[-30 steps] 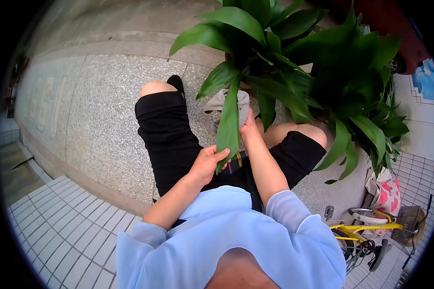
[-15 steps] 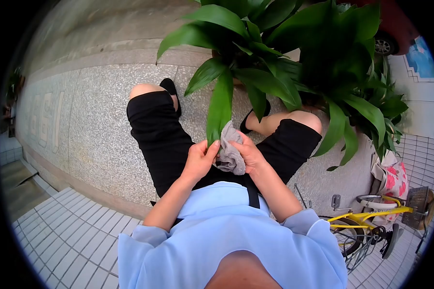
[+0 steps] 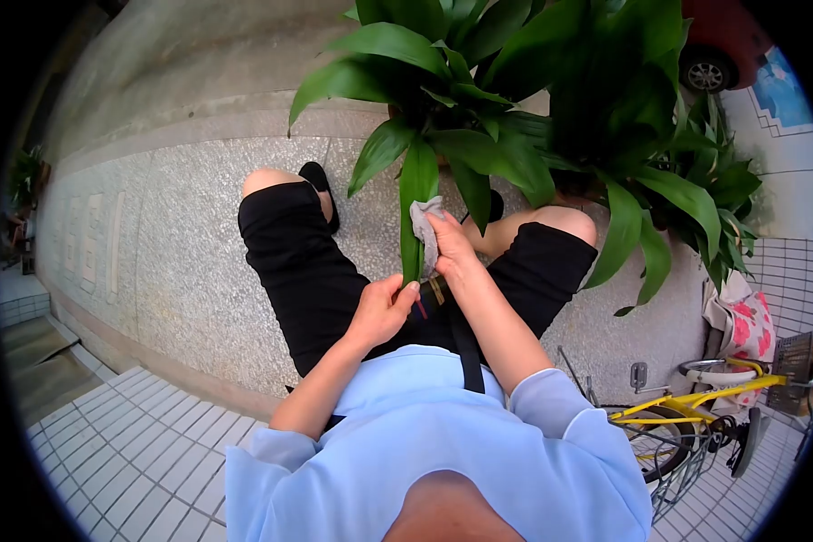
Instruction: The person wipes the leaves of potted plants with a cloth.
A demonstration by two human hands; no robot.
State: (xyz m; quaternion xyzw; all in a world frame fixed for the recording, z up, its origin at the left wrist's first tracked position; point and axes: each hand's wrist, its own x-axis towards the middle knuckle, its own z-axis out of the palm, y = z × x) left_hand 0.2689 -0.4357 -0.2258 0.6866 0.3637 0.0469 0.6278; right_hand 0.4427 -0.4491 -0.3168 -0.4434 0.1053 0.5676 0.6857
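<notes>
Pinching the near end of a long green leaf point(image 3: 418, 176) between thumb and fingers, the left hand point(image 3: 381, 312) is on the near side of the plant point(image 3: 605, 126) that the leaf grows from. The right hand point(image 3: 449, 246) grasps a crumpled grey cloth point(image 3: 424, 228) and holds it against the leaf, between the plant and the left hand; which fingers reach behind the leaf I cannot tell. From the plant's near left side, the leaf stretches toward the person, who wears a light blue top point(image 3: 415, 434) and black shorts point(image 3: 303, 271). One black shoe point(image 3: 321, 194) is left of the plant, on speckled paving point(image 3: 185, 235). To the near right of the plant is a yellow bicycle point(image 3: 696, 406), and closer to the plant a pink-flowered bag point(image 3: 752, 325). Beyond the plant, at the far right, a red car point(image 3: 741, 38) shows in part.
</notes>
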